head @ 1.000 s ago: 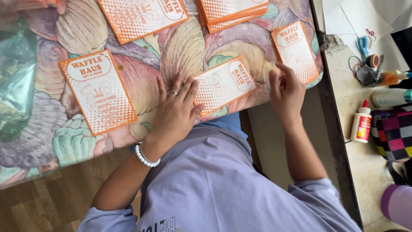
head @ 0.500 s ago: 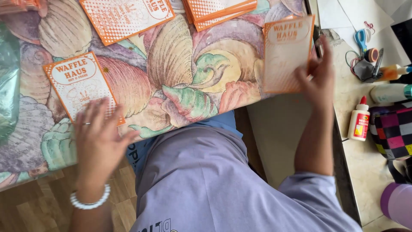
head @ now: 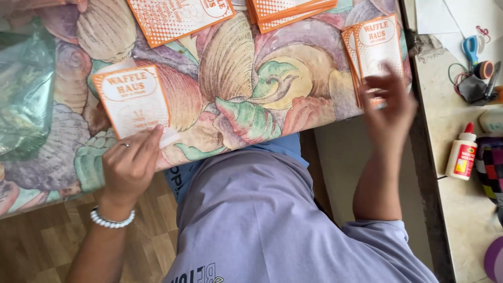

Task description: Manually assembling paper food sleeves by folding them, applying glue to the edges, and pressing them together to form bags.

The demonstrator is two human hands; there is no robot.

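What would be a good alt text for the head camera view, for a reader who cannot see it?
A person's left hand presses on an orange and white card on a shell-patterned table, while the blurred right hand touches a small pile of cards. More cards lie at the top, and a glue bottle stands on the counter to the right.

Four groups of orange-bordered cards [head: 133,99] lie on the shell-patterned cloth [head: 236,94]. At three o'clock stand one glue bottle [head: 461,155] and one pair of scissors [head: 471,48].
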